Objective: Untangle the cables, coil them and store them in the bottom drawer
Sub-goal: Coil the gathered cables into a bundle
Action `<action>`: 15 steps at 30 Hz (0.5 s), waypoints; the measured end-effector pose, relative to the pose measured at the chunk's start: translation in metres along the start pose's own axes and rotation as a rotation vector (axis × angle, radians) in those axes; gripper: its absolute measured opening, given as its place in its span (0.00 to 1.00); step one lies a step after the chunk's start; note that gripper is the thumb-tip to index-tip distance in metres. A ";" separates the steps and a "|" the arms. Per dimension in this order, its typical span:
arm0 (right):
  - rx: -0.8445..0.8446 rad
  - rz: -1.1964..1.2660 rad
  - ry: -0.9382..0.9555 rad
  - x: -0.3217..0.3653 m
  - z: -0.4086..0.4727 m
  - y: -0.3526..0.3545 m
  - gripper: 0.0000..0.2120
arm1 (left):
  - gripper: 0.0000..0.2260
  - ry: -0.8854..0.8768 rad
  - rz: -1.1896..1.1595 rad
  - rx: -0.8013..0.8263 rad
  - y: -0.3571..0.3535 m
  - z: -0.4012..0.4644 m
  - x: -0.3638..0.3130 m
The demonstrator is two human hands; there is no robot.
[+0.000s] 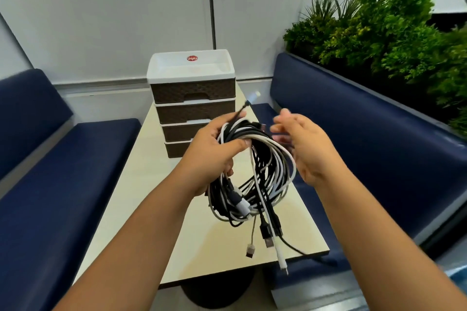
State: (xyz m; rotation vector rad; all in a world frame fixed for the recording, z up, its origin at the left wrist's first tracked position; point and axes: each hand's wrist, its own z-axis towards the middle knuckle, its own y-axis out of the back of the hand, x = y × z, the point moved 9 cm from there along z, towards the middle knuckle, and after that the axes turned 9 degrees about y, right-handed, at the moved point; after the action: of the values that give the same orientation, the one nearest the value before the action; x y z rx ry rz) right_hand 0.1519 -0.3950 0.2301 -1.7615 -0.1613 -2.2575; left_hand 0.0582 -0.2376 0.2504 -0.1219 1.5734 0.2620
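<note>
1. Two bare forearms reach up from the bottom of the frame, one from each lower corner.
2. Four loose plug ends dangle lowest, just below centre: a small silver one (250, 251), a black one (268, 240), a white one (282, 261), and a thin black tail (294, 247) trailing off to the right.
3. The bundle of cables (255, 179) hangs in mid-air at centre frame above the table (141, 199), black and white strands looped together; I can't count the separate cables.
4. The left hand (214, 151) has fingers and thumb wrapped around the top of the bundle, clamped on it.
5. The right hand (303, 144), just right of the bundle, has its fingers spread and loose, gripping nothing.
6. One plug end (254, 96) sticks up above the left hand, blurred.
7. One drawer unit (193, 103) stands at the table's far end, with four brown drawers, all pushed in; the bottom drawer (177, 150) is partly hidden behind the left hand.
8. Two blue benches (50, 159) flank the table, left and right.
9. Green plants (391, 33) fill the upper right.
</note>
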 end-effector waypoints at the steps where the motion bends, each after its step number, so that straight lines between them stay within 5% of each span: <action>1: -0.096 -0.006 -0.037 -0.010 -0.010 0.013 0.15 | 0.21 0.005 -0.004 -0.039 0.005 0.003 -0.001; 4: -0.131 -0.066 -0.163 -0.041 -0.058 0.016 0.17 | 0.21 -0.007 0.007 -0.154 0.019 0.010 -0.004; 8: 0.210 -0.374 -0.219 -0.062 -0.099 -0.028 0.19 | 0.20 -0.024 0.075 -0.263 0.027 0.015 -0.002; 12: 0.337 -0.278 -0.281 -0.070 -0.107 -0.048 0.09 | 0.19 -0.009 0.133 -0.308 0.027 0.017 0.005; 15: 0.390 -0.640 -0.183 -0.061 -0.099 -0.035 0.11 | 0.19 0.003 0.148 -0.314 0.030 0.018 0.012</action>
State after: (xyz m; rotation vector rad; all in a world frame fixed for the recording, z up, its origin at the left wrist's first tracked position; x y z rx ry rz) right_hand 0.0635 -0.3777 0.1490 -1.8613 -1.2680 -2.2081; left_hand 0.0684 -0.2035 0.2412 -0.2501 1.5377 0.6256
